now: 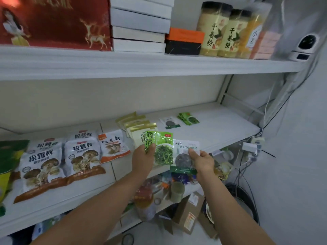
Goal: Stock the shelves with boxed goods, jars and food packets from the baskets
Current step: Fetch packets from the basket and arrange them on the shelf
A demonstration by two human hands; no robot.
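My left hand (143,160) pinches a green seaweed packet (161,149) above the front of the middle shelf (221,126). My right hand (203,160) grips a white packet with a dark disc and green bottom strip (185,156), partly tucked behind the green one. On the shelf farther back lie a matching white packet (169,122) and a green packet (188,118). A fanned pile of gold-topped cream packets (139,125) lies just behind my left hand.
Mushroom seasoning bags (42,165) and an orange-trimmed bag (113,146) cover the shelf's left. The upper shelf holds a red box (56,23), white boxes (139,29), an orange-black box (184,41) and jars (212,30). Cables and a power strip (251,147) hang at right. Assorted goods sit below.
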